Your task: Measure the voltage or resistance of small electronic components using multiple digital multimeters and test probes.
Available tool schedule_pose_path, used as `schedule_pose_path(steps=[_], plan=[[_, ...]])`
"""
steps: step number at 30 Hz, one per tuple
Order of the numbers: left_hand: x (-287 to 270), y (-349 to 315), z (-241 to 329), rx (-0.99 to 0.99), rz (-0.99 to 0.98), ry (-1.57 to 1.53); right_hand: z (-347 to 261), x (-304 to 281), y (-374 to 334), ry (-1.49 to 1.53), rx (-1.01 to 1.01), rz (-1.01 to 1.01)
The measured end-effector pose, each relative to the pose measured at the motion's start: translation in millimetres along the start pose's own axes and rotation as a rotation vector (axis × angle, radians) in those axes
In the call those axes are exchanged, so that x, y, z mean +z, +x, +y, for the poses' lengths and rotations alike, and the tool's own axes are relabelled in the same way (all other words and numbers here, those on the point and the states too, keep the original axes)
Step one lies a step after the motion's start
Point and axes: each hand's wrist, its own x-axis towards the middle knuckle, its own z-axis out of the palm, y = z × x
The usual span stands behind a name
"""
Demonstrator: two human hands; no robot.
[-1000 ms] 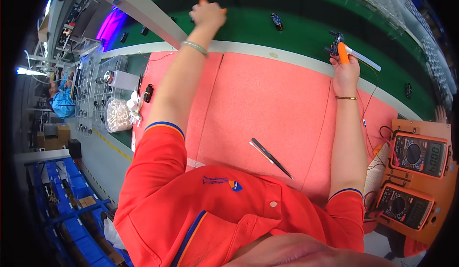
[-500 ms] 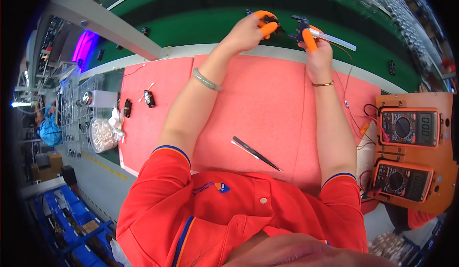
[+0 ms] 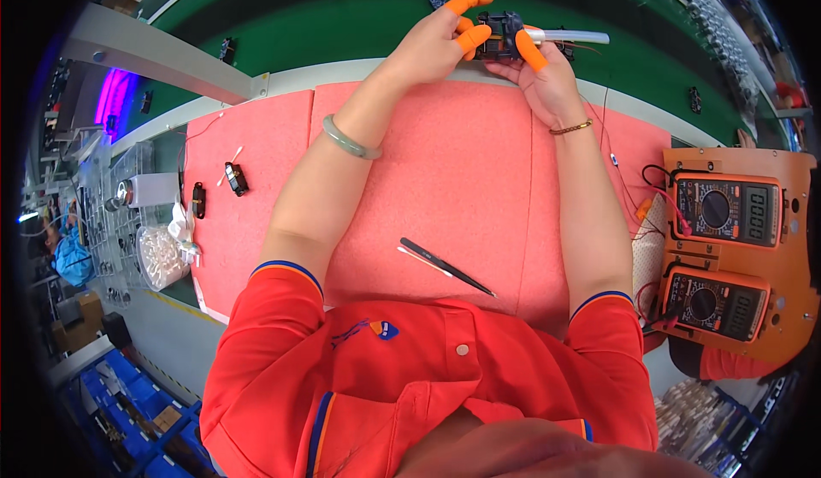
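Note:
My left hand (image 3: 434,46), in orange finger cots and with a pale green bangle on the wrist, pinches the left edge of a small black plastic assembly (image 3: 499,40); its index finger stretches out above. From the other side my right hand (image 3: 547,80), its thumb in an orange cot, grips the same assembly. A translucent whitish tube (image 3: 581,38) with a silvery end sticks out to the right from between the right thumb and fingers. Both hands are at the far edge of the pink mat (image 3: 428,162). Fingers hide part of the assembly.
Black tweezers (image 3: 449,267) and a cotton swab (image 3: 419,258) lie near me. Two black parts (image 3: 235,179) sit left, beside a tub of swabs (image 3: 161,256). Two orange multimeters (image 3: 727,211) stand right. Beyond the mat runs a green conveyor (image 3: 342,42) with several small parts; a grey post (image 3: 171,55) rises left.
My hands have come together, and the black assembly is now between them. The tube has swung closer to level. The whole view has shifted a little.

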Motion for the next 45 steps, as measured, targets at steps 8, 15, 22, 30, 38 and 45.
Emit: schedule_pose_path(steps=[8,15,22,30,38,45], plan=[[15,-2,-3,-0.036,0.087,-0.201,-2,4,-3,-0.027,-0.124,0.180],[26,-9,7,-0.008,0.111,-0.062,-2,-13,0,0.277,-0.054,0.038],[31,-12,9,0.000,0.156,-0.089,0,-12,0,0.388,-0.020,0.058],[26,-5,0,0.080,0.199,-0.185,-2,-9,-1,0.278,-0.086,0.040],[25,-6,1,0.087,0.169,-0.346,5,6,-5,0.059,-0.139,0.110],[22,-4,-10,0.022,0.250,-0.371,8,6,-2,0.019,-0.193,0.166]])
